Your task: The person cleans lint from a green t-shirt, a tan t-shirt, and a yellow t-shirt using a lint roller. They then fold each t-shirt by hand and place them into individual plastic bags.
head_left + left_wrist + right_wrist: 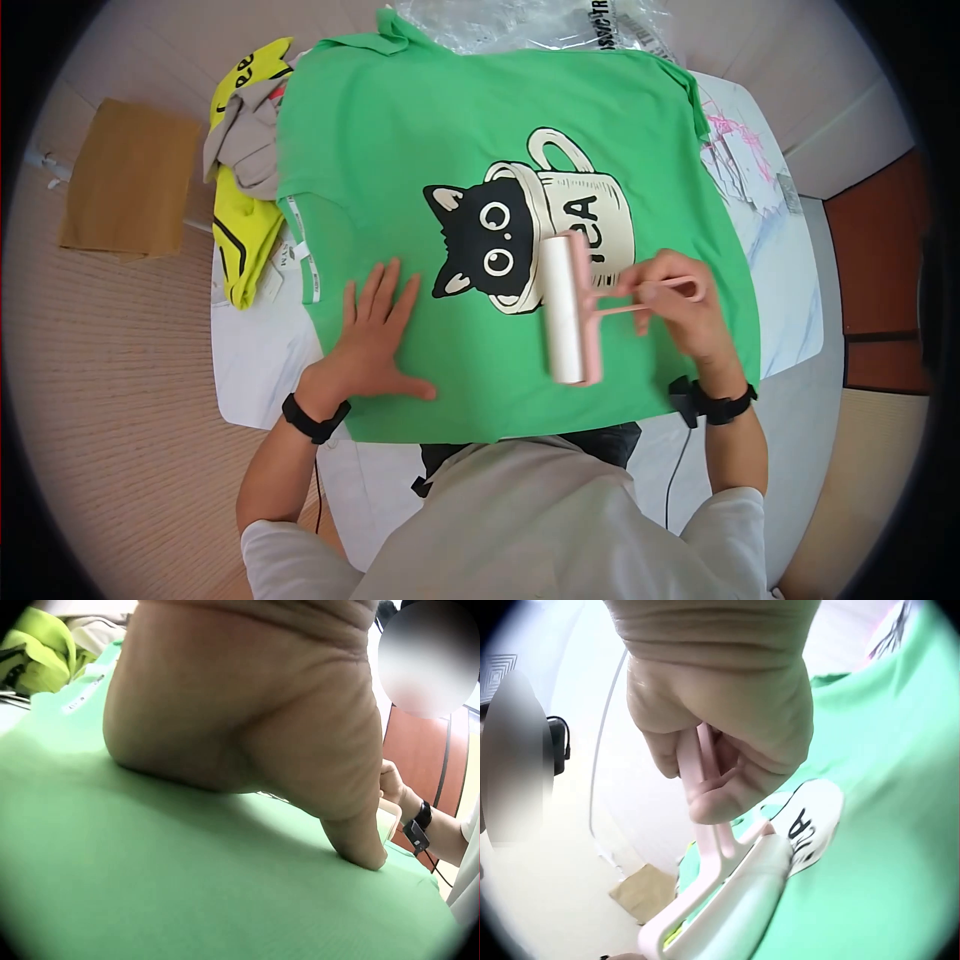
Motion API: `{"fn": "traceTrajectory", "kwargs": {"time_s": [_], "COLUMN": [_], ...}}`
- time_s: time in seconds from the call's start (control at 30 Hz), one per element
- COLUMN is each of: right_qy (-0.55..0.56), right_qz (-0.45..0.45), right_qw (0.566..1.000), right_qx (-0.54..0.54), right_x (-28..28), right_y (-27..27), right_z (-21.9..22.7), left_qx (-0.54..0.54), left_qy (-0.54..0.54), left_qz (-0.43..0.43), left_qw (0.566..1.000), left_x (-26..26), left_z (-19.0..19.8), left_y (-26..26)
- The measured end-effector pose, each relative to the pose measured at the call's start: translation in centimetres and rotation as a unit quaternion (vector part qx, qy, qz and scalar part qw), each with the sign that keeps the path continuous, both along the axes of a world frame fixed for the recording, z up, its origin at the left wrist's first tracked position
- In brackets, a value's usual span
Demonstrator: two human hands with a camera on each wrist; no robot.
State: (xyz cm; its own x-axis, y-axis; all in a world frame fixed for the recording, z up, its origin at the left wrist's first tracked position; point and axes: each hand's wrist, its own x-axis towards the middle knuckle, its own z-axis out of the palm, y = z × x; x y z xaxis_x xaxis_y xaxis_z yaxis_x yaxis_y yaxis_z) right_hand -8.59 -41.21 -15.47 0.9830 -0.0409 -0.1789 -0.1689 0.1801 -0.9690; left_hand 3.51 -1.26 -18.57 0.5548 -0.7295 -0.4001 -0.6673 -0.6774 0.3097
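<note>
From my head I see a green T-shirt (pixel 400 130) spread over the white table (pixel 790 300), a print of a cat in a mug (pixel 465 235) near its middle. My left hand (pixel 370 350) lies on the shirt near the collar (pixel 302 250), fingers straight and spread, thumb out sideways. My right hand (pixel 675 300) grips the pink handle of a lint roller (pixel 563 310), whose white tube hides part of the mug; I cannot tell whether it touches the shirt. Yellow clothes (pixel 245 255) and a grey cloth (pixel 245 140) lie past the collar, a clear plastic bag (pixel 480 28) beyond the shirt. At my left wrist, my thumb touches the shirt; the other fingers are hidden. At my right wrist, my fingers curl round the handle.
</note>
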Motion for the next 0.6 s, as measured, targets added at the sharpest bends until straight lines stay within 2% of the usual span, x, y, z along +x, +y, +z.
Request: {"fn": "traceTrajectory", "kwargs": {"time_s": [0.23,0.37,0.5,0.6], "right_qy": [-0.024,-0.018,-0.010,-0.016], "right_qz": [-0.106,-0.111,-0.117,-0.150], "right_qw": [0.994,0.993,0.991,0.985], "right_qx": [-0.014,-0.032,-0.067,-0.085], "right_x": [-5.3,-6.7,-6.8,-5.4], "right_y": [-11.4,-15.2,-16.3,-13.2], "right_z": [-1.0,-0.2,1.4,4.0], "left_qx": [-0.013,-0.016,-0.019,-0.017], "left_qy": [0.003,-0.004,-0.006,0.000], "left_qz": [0.010,0.004,0.006,0.015], "left_qw": [1.000,1.000,1.000,1.000], "left_x": [-0.1,-0.2,-0.3,-0.3], "left_z": [-0.2,-0.4,-0.4,-0.2], "left_y": [0.0,0.1,0.1,-0.1]}}
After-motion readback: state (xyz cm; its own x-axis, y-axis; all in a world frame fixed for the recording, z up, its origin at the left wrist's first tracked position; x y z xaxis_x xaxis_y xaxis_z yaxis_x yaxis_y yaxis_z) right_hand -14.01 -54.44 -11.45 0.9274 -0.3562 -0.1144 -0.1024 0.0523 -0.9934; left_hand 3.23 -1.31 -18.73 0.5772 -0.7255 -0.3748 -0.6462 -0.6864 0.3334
